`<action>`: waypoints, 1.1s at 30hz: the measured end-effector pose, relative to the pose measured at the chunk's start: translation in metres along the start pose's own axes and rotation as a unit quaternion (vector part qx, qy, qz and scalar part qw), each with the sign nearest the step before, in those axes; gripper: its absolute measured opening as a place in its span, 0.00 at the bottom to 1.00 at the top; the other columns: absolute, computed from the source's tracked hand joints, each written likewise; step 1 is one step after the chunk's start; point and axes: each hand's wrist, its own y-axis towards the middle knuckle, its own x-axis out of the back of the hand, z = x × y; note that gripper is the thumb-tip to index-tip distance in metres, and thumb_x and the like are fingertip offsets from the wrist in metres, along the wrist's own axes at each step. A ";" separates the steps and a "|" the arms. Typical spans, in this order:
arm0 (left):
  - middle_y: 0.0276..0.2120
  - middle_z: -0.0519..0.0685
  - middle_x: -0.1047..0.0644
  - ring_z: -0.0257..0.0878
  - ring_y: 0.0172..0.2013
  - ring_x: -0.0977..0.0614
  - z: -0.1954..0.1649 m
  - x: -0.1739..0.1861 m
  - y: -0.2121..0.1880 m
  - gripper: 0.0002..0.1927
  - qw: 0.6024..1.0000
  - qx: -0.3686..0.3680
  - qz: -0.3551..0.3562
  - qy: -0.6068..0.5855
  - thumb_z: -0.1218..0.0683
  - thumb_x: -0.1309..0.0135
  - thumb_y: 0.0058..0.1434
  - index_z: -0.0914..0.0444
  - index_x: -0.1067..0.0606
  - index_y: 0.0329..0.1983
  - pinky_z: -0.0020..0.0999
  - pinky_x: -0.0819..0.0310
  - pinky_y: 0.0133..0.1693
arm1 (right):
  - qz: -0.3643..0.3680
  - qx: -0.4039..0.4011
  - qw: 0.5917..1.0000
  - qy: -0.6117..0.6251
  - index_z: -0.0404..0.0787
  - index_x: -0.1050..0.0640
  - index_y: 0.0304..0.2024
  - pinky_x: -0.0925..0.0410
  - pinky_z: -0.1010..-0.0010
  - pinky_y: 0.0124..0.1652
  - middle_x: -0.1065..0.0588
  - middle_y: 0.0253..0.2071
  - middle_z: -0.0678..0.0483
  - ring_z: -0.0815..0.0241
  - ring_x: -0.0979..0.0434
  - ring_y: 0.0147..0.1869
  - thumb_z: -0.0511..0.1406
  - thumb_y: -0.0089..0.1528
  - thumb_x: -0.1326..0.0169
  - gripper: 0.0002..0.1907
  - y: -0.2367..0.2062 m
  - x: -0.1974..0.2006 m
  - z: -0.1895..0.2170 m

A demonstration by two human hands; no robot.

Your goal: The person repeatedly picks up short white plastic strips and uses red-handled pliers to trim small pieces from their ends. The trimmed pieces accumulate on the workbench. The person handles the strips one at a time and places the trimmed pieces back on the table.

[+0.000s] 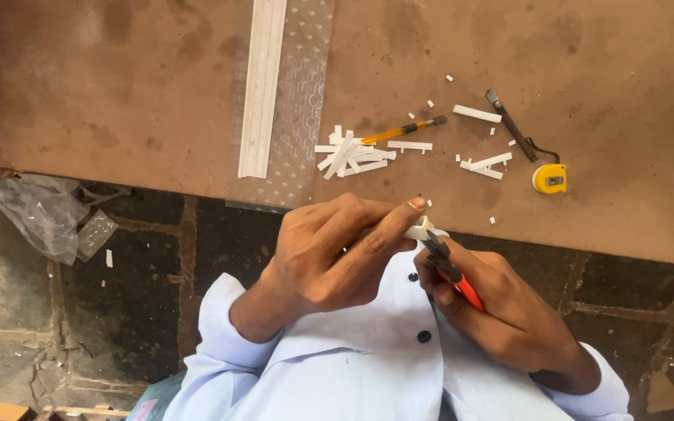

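My left hand [335,253] pinches a small white strip piece [419,229] near the front edge of the brown board [602,62], index finger stretched along it. My right hand [501,308] grips red-handled cutting pliers [450,269], whose dark jaws meet the white piece. Both hands hover over my light blue shirt, just below the board's edge. On the board behind lies a pile of cut white strips [350,154] with a yellow pencil [406,129] beside it.
A long white moulding [261,86] rests on a clear patterned sheet [299,101]. A yellow tape measure [549,178], a dark blade tool [511,125] and more white offcuts [485,164] lie at the right. A crumpled plastic bag [37,218] sits on the stone floor.
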 end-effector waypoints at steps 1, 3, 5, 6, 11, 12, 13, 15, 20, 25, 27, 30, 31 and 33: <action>0.40 0.49 0.21 0.37 0.32 0.22 0.000 0.001 0.000 0.24 1.000 -0.002 0.003 0.001 0.64 0.33 0.62 0.69 0.26 0.61 0.31 0.27 0.34 | 0.004 -0.004 1.000 0.003 0.36 0.30 0.45 0.34 0.69 0.33 0.31 0.27 0.53 0.60 0.31 0.29 0.31 0.64 0.53 0.07 0.000 0.001 0.000; 0.39 0.49 0.21 0.37 0.31 0.22 0.001 0.002 -0.001 0.23 1.000 -0.006 0.009 0.012 0.63 0.34 0.62 0.70 0.25 0.60 0.31 0.28 0.33 | 0.011 -0.024 1.000 0.008 0.36 0.30 0.44 0.34 0.69 0.32 0.31 0.26 0.53 0.60 0.32 0.28 0.32 0.64 0.53 0.07 0.000 0.002 0.000; 0.40 0.49 0.21 0.37 0.31 0.22 0.001 0.002 -0.001 0.23 1.000 -0.009 0.011 0.019 0.64 0.36 0.62 0.70 0.25 0.60 0.31 0.28 0.34 | 0.016 -0.039 0.999 0.012 0.36 0.29 0.44 0.33 0.68 0.31 0.31 0.25 0.53 0.59 0.31 0.27 0.33 0.64 0.53 0.07 0.000 0.002 0.001; 0.41 0.50 0.21 0.37 0.32 0.22 0.001 0.003 -0.002 0.22 1.000 -0.010 0.010 0.020 0.64 0.37 0.63 0.70 0.25 0.61 0.31 0.27 0.34 | 0.016 -0.044 0.999 0.014 0.36 0.29 0.44 0.33 0.68 0.31 0.31 0.25 0.53 0.59 0.31 0.27 0.33 0.65 0.53 0.07 0.000 0.001 0.001; 0.42 0.50 0.22 0.37 0.32 0.21 0.002 0.005 -0.003 0.21 0.999 -0.016 0.017 0.033 0.66 0.39 0.62 0.70 0.25 0.60 0.32 0.26 0.35 | 0.007 -0.046 0.999 -0.003 0.35 0.29 0.46 0.33 0.70 0.32 0.29 0.26 0.53 0.60 0.29 0.27 0.34 0.65 0.52 0.10 0.000 -0.001 0.000; 0.41 0.50 0.22 0.37 0.32 0.21 0.002 0.005 -0.003 0.21 0.999 -0.018 0.017 0.035 0.66 0.38 0.63 0.71 0.25 0.60 0.32 0.26 0.35 | 0.004 -0.048 0.999 -0.005 0.35 0.29 0.47 0.33 0.70 0.32 0.29 0.26 0.53 0.61 0.29 0.27 0.33 0.64 0.52 0.10 -0.001 -0.002 -0.001; 0.41 0.50 0.22 0.37 0.33 0.22 0.003 0.005 -0.003 0.20 0.999 -0.021 0.017 0.036 0.65 0.37 0.64 0.71 0.25 0.60 0.32 0.26 0.35 | 0.001 -0.049 0.999 -0.007 0.35 0.29 0.48 0.33 0.70 0.32 0.29 0.26 0.53 0.61 0.28 0.27 0.33 0.64 0.52 0.11 -0.001 -0.002 -0.002; 0.42 0.50 0.22 0.37 0.33 0.21 0.002 0.006 -0.003 0.21 0.999 -0.028 0.010 0.034 0.65 0.37 0.63 0.72 0.25 0.59 0.32 0.26 0.35 | -0.006 -0.038 0.999 0.003 0.34 0.29 0.48 0.34 0.70 0.31 0.30 0.26 0.53 0.61 0.29 0.27 0.32 0.62 0.51 0.12 -0.002 -0.002 -0.004; 0.41 0.52 0.22 0.37 0.33 0.20 0.002 0.005 -0.001 0.20 0.999 -0.046 -0.004 0.023 0.66 0.36 0.62 0.74 0.24 0.57 0.31 0.26 0.34 | -0.010 -0.037 0.998 0.058 0.34 0.28 0.41 0.35 0.71 0.29 0.33 0.25 0.53 0.62 0.31 0.27 0.28 0.58 0.49 0.08 -0.006 -0.002 -0.014; 0.37 0.51 0.23 0.37 0.31 0.21 0.001 0.005 0.003 0.20 0.998 -0.052 -0.006 0.017 0.65 0.35 0.61 0.74 0.24 0.56 0.31 0.27 0.32 | -0.009 0.004 0.988 0.153 0.34 0.30 0.39 0.35 0.69 0.32 0.38 0.28 0.54 0.61 0.37 0.31 0.23 0.55 0.50 0.10 -0.008 -0.008 -0.025; 0.36 0.52 0.22 0.38 0.31 0.20 0.000 0.006 0.006 0.20 0.998 -0.058 -0.012 0.006 0.65 0.34 0.60 0.74 0.24 0.55 0.32 0.27 0.32 | -0.013 0.035 0.993 0.116 0.36 0.32 0.37 0.36 0.69 0.34 0.40 0.28 0.56 0.62 0.38 0.31 0.24 0.57 0.46 0.10 -0.010 -0.008 -0.027; 0.34 0.53 0.22 0.40 0.30 0.19 -0.002 0.007 0.010 0.19 0.997 -0.034 -0.017 -0.065 0.65 0.34 0.56 0.74 0.24 0.50 0.32 0.26 0.31 | -0.024 0.029 0.996 0.079 0.37 0.32 0.35 0.39 0.69 0.32 0.40 0.26 0.56 0.62 0.38 0.29 0.25 0.58 0.43 0.10 -0.011 -0.010 -0.028; 0.33 0.54 0.22 0.42 0.30 0.19 -0.003 0.008 0.011 0.19 0.995 -0.021 -0.018 -0.096 0.65 0.34 0.55 0.74 0.24 0.48 0.32 0.26 0.30 | -0.028 0.018 0.997 0.069 0.37 0.32 0.35 0.40 0.68 0.30 0.40 0.25 0.56 0.61 0.37 0.28 0.25 0.58 0.42 0.10 -0.011 -0.010 -0.029; 0.35 0.52 0.21 0.41 0.33 0.17 -0.005 0.009 0.012 0.17 0.989 0.024 -0.004 -0.147 0.65 0.33 0.59 0.70 0.23 0.51 0.30 0.24 0.32 | -0.035 0.040 0.998 0.032 0.38 0.30 0.34 0.42 0.67 0.29 0.38 0.24 0.56 0.61 0.37 0.26 0.26 0.57 0.42 0.09 -0.011 -0.011 -0.030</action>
